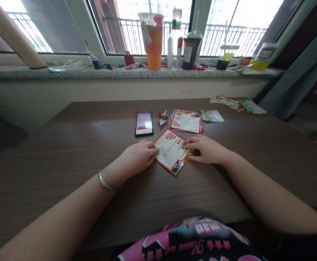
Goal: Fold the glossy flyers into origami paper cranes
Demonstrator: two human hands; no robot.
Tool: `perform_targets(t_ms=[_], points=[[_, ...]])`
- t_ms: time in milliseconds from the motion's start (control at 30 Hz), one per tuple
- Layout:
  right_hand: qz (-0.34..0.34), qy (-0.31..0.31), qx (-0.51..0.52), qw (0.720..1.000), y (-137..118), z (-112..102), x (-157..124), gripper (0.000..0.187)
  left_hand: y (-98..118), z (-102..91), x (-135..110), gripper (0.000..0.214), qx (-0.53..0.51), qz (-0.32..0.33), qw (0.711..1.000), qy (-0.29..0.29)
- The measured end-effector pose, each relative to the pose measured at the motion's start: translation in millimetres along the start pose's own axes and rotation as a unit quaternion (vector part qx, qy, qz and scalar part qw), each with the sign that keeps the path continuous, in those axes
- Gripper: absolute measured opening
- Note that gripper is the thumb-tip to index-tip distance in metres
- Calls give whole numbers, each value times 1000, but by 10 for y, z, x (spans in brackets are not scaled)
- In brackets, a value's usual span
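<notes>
A red-and-white printed leaflet (171, 150) lies turned like a diamond on the brown wooden table (79, 152). My left hand (138, 158), with a silver bangle on the wrist, rests curled at the leaflet's left corner, fingertips pressing its edge. My right hand (206, 149) lies on the leaflet's right corner, fingers stretched flat and pressing the paper down. Just beyond the leaflet sit a phone (144, 124), a small folded paper piece (163, 117) and a stack of similar leaflets (186, 121).
More leaflets lie at the table's far right (212, 116) (230, 103). The stone windowsill (66, 73) holds an orange drink cup (153, 40), a dark drink cup (191, 50), bottles, pens and a yellow-green cup (225, 56). A cardboard tube (11, 34) leans at the left.
</notes>
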State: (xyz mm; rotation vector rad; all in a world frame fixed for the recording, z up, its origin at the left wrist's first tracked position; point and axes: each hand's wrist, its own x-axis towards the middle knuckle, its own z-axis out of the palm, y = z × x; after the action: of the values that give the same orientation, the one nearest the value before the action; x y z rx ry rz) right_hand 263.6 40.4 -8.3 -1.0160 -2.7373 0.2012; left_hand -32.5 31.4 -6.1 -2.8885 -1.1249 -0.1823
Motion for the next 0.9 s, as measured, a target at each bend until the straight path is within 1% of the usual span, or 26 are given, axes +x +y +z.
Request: perform_targets(t_ms=[133,267,400,500,600,733,900], points=[[-7,-6,6,1000,59,-25,-18,39,-66,-65,-38,24,0,-33,999,-24],[-18,0,1,1000,104,-23,-31,34,-99,-85,-68,23,-23,-44,999,-9],[-20,8,-3,1000,105,-23,-38,30,-123,-75,-78,24,-23,-54,998,-1],[-24,11,-19,999,88,-38,-42,27,-152,-75,-69,23,-10,-49,999,-13],[-33,6,-34,999,69,-62,-49,28,-181,-83,-54,23,1,-38,999,-28],[-38,-5,-59,998,44,-88,-53,32,-211,-89,-44,23,-14,-24,999,-21],[-52,9,-70,996,49,-78,-46,26,-279,-59,-51,25,-19,1,1000,-20]])
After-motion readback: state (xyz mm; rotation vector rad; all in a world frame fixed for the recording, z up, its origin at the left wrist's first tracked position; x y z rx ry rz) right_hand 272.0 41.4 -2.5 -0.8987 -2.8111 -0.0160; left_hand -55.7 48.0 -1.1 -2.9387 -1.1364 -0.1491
